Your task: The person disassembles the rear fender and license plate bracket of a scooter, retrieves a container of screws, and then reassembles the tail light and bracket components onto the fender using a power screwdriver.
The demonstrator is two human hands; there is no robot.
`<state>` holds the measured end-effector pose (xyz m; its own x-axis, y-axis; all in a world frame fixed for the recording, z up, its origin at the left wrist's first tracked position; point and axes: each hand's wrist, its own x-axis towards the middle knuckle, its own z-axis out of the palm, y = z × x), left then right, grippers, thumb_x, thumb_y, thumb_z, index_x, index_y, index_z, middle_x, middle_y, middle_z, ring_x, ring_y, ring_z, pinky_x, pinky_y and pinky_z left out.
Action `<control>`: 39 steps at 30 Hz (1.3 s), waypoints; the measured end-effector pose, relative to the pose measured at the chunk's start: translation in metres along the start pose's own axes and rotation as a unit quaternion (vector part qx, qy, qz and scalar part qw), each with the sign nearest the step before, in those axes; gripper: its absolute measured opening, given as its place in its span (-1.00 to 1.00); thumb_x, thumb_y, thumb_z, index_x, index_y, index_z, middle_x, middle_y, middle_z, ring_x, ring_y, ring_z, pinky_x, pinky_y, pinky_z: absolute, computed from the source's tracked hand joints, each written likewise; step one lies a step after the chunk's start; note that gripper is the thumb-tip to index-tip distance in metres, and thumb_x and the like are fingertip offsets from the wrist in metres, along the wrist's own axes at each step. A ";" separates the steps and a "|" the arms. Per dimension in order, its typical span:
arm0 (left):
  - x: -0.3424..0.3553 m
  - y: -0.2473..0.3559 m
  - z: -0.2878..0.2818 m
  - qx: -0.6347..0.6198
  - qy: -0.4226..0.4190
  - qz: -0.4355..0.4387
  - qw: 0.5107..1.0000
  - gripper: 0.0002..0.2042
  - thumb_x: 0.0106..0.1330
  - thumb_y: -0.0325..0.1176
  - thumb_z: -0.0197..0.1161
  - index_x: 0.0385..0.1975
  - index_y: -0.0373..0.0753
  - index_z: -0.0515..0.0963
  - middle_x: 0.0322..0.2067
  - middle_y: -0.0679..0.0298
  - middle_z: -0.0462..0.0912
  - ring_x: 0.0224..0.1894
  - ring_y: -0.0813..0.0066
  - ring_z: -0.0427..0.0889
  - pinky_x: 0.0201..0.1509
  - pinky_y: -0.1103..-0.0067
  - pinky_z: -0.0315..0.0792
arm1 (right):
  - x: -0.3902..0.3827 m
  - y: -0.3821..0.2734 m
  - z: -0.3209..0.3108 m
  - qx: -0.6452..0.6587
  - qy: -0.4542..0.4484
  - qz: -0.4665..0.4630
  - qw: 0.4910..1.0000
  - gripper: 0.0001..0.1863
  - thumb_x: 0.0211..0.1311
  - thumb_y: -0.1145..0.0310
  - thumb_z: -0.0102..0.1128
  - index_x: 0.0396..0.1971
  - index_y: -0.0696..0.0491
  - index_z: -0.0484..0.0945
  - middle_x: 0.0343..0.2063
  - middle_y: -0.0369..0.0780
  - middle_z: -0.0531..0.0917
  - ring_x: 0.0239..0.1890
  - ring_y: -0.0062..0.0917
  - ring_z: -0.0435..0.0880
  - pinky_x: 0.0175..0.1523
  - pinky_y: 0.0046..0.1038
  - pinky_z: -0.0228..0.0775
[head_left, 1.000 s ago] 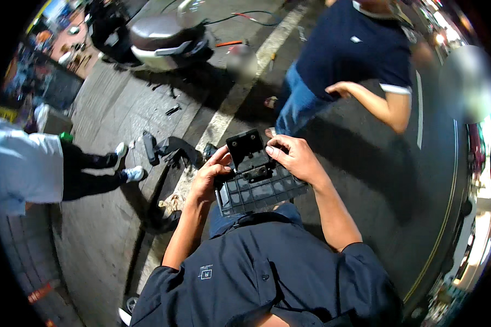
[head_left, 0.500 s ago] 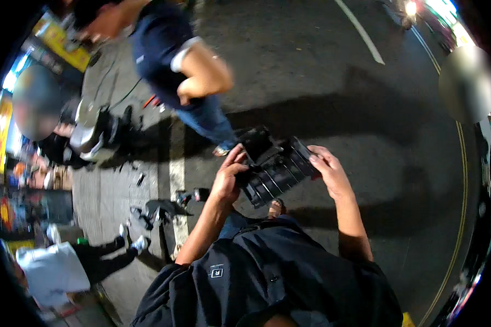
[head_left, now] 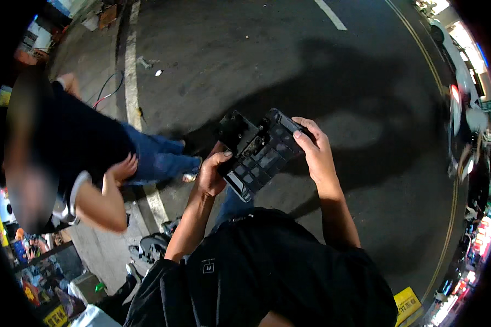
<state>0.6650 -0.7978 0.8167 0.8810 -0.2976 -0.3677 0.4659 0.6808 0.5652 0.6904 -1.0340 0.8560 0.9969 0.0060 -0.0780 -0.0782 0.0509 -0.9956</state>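
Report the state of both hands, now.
Left hand: closed on the left side of the black part, thumb on top.
Right hand: closed on the part's right end.

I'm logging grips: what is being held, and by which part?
A black plastic part: the left hand holds its left edge, the right hand its right end.

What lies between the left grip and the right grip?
The black ribbed plastic piece fills that stretch in the head view: the left grip has its left end, the right grip its right end.
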 end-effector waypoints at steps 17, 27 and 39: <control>0.420 0.421 0.029 -0.026 0.121 0.153 0.980 -0.52 0.11 -0.52 0.14 0.10 -0.26 0.34 -0.07 0.19 0.51 -0.03 0.40 0.52 0.04 0.48 0.46 | 0.603 -0.165 0.175 -0.426 -0.069 -0.346 0.833 -0.66 -0.10 0.47 0.32 -0.22 0.09 0.56 -0.14 -0.20 0.50 -0.08 -0.27 0.43 0.04 -0.31 0.30; 0.541 0.669 -0.088 -0.070 0.251 0.251 0.932 -0.43 -0.01 -0.39 0.25 0.11 -0.23 0.34 -0.02 0.24 0.48 0.00 0.38 0.48 0.11 0.48 0.37 | 0.888 -0.200 0.451 -0.404 -0.290 -0.470 0.729 -0.59 -0.24 0.37 0.43 -0.25 0.02 0.60 -0.27 -0.29 0.46 -0.10 -0.38 0.41 0.22 -0.22 0.21; 0.567 0.912 -0.347 -0.220 0.326 0.357 0.847 -0.47 0.03 -0.43 0.19 0.10 -0.19 0.33 -0.30 0.37 0.45 -0.23 0.53 0.46 -0.08 0.53 0.40 | 1.052 -0.149 0.843 -0.371 -0.443 -0.428 0.695 -0.66 -0.12 0.42 0.33 -0.23 0.05 0.57 -0.16 -0.25 0.52 -0.01 -0.31 0.41 0.13 -0.28 0.22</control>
<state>1.5611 -0.1134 0.8670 0.6252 0.6305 -0.4600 -0.3690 0.7581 0.5377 1.7490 -0.1935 0.9652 0.2608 0.9195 0.2940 0.8926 -0.1136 -0.4363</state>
